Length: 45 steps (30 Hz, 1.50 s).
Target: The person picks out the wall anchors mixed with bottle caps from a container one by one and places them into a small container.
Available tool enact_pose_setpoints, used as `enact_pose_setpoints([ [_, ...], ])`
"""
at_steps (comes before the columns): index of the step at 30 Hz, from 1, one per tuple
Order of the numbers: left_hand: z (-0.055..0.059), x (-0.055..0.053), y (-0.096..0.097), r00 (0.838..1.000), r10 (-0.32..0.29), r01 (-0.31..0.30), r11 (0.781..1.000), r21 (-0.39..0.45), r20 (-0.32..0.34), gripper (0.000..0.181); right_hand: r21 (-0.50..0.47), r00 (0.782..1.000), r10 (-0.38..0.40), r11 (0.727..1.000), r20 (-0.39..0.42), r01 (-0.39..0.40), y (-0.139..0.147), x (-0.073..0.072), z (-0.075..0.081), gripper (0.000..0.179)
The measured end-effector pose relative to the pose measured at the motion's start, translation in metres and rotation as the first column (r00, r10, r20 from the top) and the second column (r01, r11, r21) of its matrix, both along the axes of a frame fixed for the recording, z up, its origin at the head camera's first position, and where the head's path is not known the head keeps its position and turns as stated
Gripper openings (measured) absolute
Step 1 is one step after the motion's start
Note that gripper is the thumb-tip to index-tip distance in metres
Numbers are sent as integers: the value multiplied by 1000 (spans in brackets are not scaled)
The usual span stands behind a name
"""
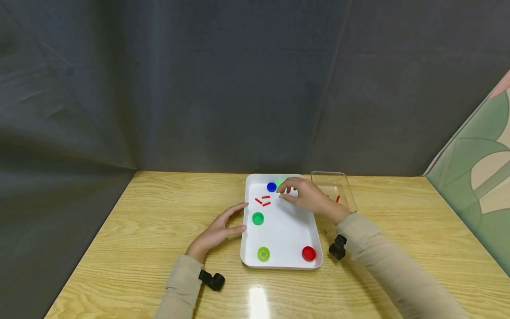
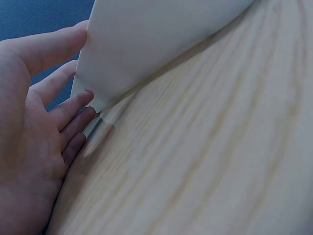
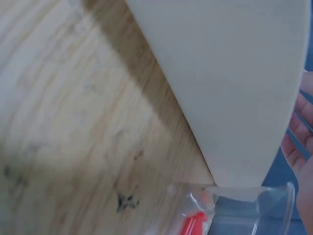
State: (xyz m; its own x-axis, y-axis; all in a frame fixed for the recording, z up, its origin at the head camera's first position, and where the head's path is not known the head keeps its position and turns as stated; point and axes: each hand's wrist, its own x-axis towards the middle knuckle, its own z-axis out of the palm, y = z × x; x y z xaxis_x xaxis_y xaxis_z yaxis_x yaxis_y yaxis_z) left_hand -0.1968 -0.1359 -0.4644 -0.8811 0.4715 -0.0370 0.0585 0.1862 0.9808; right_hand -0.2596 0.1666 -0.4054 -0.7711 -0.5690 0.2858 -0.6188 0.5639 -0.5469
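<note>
A white tray (image 1: 287,230) lies on the table. My left hand (image 1: 217,232) rests its thumb and index fingertip against the tray's left wall; the left wrist view shows its fingers (image 2: 73,107) spread beside that wall. Over the tray's far right part hovers my right hand (image 1: 307,195), fingers loosely bent, with nothing visible between thumb and index tip. Near those fingertips are a blue round cap (image 1: 272,187) and a bright green cap (image 1: 280,183), partly hidden by the hand. Several short red sticks (image 1: 266,204) lie in the tray left of it.
The tray also holds a green cap (image 1: 258,218), a yellow-green cap (image 1: 263,254) and a red cap (image 1: 308,253). A clear plastic box (image 1: 350,197) with red pieces (image 1: 338,198) stands against the tray's far right side. A dark curtain (image 1: 239,88) hangs behind the table.
</note>
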Motion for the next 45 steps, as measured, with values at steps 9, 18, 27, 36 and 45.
enact_pose_setpoints([
  [9,0,-1,0,1000,-2,2,1000,7,-6,63,14,999,44,999,-13,-44,-10,-11,-9,13],
  [18,1,-1,-1,1000,-13,13,1000,16,-4,64,81,994,55,995,94,-62,-20,-19,-13,14],
  [27,0,-1,-1,1000,-16,16,999,35,-3,64,123,988,115,984,100,-127,-28,-22,-19,14],
  [36,-3,-1,0,1000,-15,15,999,32,-9,63,138,987,141,979,77,-151,-32,-23,-25,14],
  [45,-2,-1,0,1000,-12,12,1000,24,-16,64,181,988,140,972,65,-150,-33,-22,-27,15],
])
